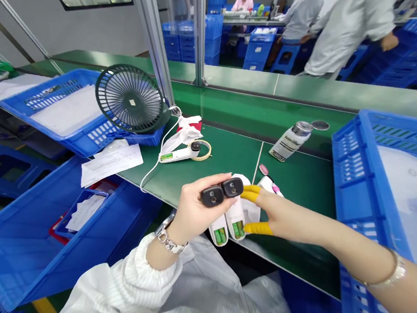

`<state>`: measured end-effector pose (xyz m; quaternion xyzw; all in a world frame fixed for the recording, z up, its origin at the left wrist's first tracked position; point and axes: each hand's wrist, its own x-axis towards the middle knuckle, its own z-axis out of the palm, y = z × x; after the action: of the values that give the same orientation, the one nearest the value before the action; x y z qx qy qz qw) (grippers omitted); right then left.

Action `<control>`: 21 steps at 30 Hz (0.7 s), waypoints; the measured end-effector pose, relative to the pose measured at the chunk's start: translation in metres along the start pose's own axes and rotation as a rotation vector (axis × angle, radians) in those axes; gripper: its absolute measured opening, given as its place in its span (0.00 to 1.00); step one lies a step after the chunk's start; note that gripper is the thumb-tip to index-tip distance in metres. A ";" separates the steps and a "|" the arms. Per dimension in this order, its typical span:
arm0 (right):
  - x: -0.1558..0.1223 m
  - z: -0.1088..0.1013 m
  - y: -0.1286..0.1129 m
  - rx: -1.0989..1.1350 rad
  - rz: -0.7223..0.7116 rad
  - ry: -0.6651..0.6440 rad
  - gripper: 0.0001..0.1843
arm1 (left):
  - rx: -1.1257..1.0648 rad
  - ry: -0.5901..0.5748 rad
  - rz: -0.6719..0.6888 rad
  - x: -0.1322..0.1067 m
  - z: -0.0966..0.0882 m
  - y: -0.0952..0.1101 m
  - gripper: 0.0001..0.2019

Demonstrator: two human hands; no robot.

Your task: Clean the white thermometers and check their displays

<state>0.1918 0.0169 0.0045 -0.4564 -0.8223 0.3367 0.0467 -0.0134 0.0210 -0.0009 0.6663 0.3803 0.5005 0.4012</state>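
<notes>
As left hand (pixel 193 206) grips 2 devices (pixel 233 214) — batteries (pixel 238 230) show.

The devices (pixel 234 215) in my left hand (pixel 194 206) are smooth plastic, their heads (pixel 213 195) glossy; papers (pixel 113 163) at left look matt.

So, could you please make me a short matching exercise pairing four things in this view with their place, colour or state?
Things:
1. Desk fan
2. White handheld devices with black heads
3. Labelled bottle
4. Right hand

Descriptions:
A. gripped side by side in the left hand
B. yellow covers on its fingers
C. on the green table, near the right-hand blue crate
D. dark, with a round grille

Pairs: 1-D, 2-A, 3-C, 4-B
</notes>
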 end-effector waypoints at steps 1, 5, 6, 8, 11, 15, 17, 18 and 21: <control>0.002 0.002 0.007 -0.124 0.023 0.026 0.33 | 0.013 -0.005 -0.003 0.001 0.000 -0.001 0.18; 0.017 0.018 0.029 -0.412 0.094 0.023 0.26 | 0.027 -0.024 -0.045 0.004 -0.001 -0.002 0.18; 0.021 0.021 0.032 -0.422 0.097 0.018 0.20 | 0.027 -0.031 -0.054 0.004 0.000 -0.001 0.18; 0.026 0.021 0.034 -0.407 0.092 0.018 0.11 | 0.024 -0.042 -0.061 0.004 0.000 0.000 0.18; 0.023 0.002 0.032 -0.389 0.071 0.054 0.15 | 0.002 -0.041 -0.062 0.003 -0.001 0.000 0.18; 0.003 -0.048 0.044 -0.332 0.095 0.619 0.16 | -0.021 -0.040 -0.083 0.001 -0.002 -0.001 0.17; -0.006 -0.074 0.063 -0.420 0.178 1.021 0.17 | -0.031 -0.063 -0.093 0.000 -0.002 0.000 0.17; -0.008 -0.084 0.074 -0.493 0.223 1.144 0.17 | -0.038 -0.075 -0.093 0.000 -0.001 0.000 0.17; -0.007 -0.102 0.105 -0.658 0.350 1.242 0.20 | -0.046 -0.080 -0.089 0.001 0.003 0.001 0.18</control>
<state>0.3107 0.1010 0.0224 -0.6787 -0.6178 -0.2472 0.3109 -0.0105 0.0214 0.0002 0.6589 0.3815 0.4637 0.4531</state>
